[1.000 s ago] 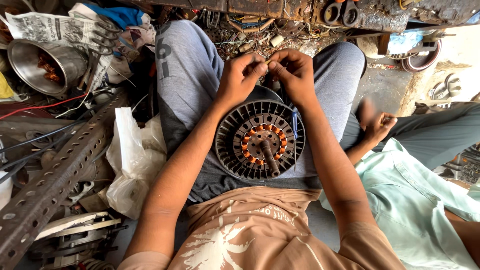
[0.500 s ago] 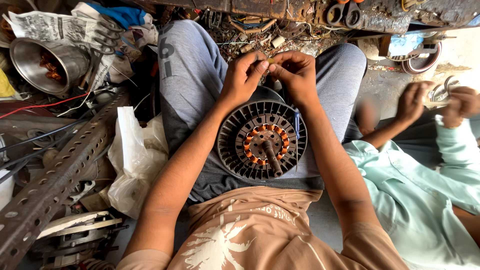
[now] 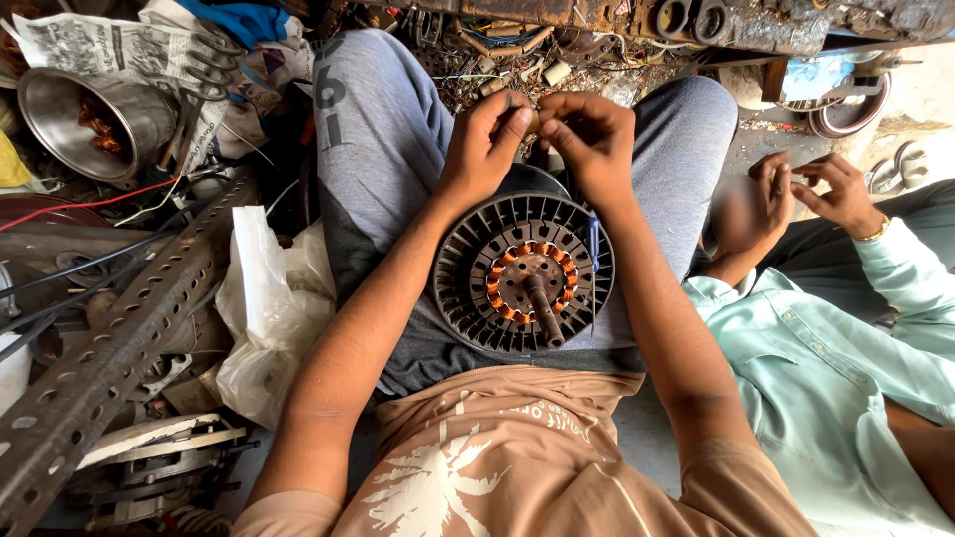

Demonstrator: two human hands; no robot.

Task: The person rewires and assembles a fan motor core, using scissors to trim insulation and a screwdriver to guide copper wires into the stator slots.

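1 head-worn camera looks steeply down, close over the lap

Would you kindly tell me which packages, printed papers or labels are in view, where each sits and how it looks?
Newspaper sheet: top left, behind the metal bowl; crumpled, black-and-white print.
White plastic bag: left of the person's lap; crinkled, translucent.
Grey trouser leg: dark printed marking near the knee.
No screens or signs.

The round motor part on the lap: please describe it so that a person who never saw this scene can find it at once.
Find the grey trousers in the middle of the head view; on the lap between the two forearms lies the round motor part. It is a dark ribbed disc with a ring of copper coils and a short shaft at its centre. The metal bowl at far left is shiny instead.
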